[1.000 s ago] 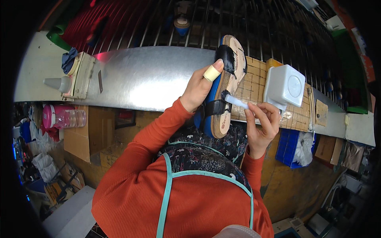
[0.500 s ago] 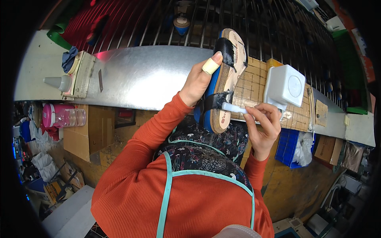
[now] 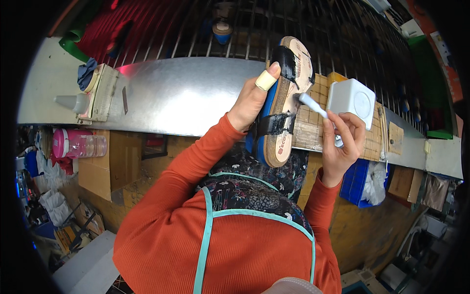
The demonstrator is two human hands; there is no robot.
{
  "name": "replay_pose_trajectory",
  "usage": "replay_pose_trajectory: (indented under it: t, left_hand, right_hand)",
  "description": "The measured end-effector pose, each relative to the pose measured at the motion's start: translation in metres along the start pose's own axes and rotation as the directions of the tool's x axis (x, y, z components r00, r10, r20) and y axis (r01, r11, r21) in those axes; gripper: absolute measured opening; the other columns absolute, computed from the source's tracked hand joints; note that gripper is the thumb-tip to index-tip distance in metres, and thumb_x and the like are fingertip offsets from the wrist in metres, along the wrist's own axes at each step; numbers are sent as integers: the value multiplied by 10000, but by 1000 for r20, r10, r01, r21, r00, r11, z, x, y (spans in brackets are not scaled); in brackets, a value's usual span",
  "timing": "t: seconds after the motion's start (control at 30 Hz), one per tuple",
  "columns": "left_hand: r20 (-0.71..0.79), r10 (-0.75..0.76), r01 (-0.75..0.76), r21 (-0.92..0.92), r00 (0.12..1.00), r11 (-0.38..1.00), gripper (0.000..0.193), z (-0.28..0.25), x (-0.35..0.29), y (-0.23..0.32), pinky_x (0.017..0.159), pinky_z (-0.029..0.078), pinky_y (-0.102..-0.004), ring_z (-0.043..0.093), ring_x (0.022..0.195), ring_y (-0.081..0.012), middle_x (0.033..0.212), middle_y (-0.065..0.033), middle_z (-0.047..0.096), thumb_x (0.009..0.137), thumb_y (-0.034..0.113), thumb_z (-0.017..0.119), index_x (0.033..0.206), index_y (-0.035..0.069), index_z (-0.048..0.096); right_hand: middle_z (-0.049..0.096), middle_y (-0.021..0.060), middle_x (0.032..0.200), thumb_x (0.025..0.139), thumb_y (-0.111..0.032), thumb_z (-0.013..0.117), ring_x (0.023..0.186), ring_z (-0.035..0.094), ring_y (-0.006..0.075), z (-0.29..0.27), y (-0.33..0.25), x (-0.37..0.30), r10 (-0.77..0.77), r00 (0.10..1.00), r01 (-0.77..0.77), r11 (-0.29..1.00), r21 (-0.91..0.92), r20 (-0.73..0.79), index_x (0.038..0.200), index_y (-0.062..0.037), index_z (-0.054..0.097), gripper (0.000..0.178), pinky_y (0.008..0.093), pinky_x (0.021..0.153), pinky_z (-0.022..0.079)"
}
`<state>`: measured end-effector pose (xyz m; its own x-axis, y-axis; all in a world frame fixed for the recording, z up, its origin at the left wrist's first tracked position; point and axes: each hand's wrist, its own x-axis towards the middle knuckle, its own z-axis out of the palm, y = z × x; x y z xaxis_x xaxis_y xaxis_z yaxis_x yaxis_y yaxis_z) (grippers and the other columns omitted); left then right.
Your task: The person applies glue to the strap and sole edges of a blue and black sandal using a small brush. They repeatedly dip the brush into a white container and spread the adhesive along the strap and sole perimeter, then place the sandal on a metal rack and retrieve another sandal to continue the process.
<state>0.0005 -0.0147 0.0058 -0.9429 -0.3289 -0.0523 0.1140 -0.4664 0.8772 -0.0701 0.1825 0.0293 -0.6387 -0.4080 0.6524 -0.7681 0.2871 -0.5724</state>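
My left hand (image 3: 254, 98) is closed round the side of a shoe on a blue last (image 3: 289, 103). The shoe stands upright with its pale insole board facing me, a cork-coloured edge and black straps folded over onto it. A yellow wrap covers my left thumb. Between the thumb and fingers of my right hand (image 3: 342, 137) is a brush with a white handle (image 3: 314, 105). Its dark bristle end is at the right edge of the insole board, between the two straps; whether it touches is hard to tell. Just behind my right hand stands a white square container (image 3: 353, 104).
A metal ledge (image 3: 176, 98) runs across, with a roller conveyor (image 3: 196, 29) beyond it carrying other lasts. A taped cardboard sheet (image 3: 313, 93) lies under the container, with thin sticks (image 3: 383, 128) at its right. A grey nozzle (image 3: 71, 102) lies at left; a blue crate (image 3: 352, 179) sits below.
My right hand has moved up and right, taking the brush from the lower strap to between the straps. The left hand has shifted the shoe slightly right.
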Motion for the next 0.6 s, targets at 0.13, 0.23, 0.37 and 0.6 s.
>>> replay_pose_trajectory:
  t: [0.13, 0.23, 0.37, 0.6]
  left_hand:
    - [-67, 22, -23, -12, 998, 1000, 717, -13, 1, -1, 782, 542, -259, 654, 912, -126, 1103, -99, 655, 947, 624, 415, 1293, 5, 525]
    - [-138, 9, -4, 37, 990, 999, 724, -24, 0, 0, 811, 536, -271, 652, 930, -138, 1108, -102, 657, 947, 628, 409, 1290, 2, 530]
    - [-248, 124, -93, 134, 961, 987, 694, -27, -1, 2, 776, 482, -246, 596, 846, -121, 950, -92, 647, 908, 612, 536, 1066, -58, 627]
    - [-306, 134, -73, 201, 942, 977, 716, -25, -5, 3, 774, 481, -248, 599, 839, -122, 935, -103, 657, 891, 617, 563, 1078, -69, 645]
  right_hand:
    - [615, 29, 908, 759, -79, 779, 639, 517, 109, 3, -9, -14, 64, 989, -69, 997, 40, 131, 933, -77, 756, 175, 272, 735, 338]
    - [610, 30, 906, 755, -64, 775, 598, 517, 94, -3, -16, -28, 197, 939, -260, 942, 210, 281, 916, -69, 760, 162, 259, 715, 346]
    - [606, 22, 931, 743, -74, 783, 601, 509, 83, -9, -20, -38, 254, 914, -336, 911, 239, 317, 911, -76, 766, 169, 255, 740, 338]
    - [609, 9, 953, 719, -89, 799, 654, 514, 99, -1, -25, -38, 124, 963, -130, 992, 9, 239, 928, -108, 768, 212, 278, 794, 309]
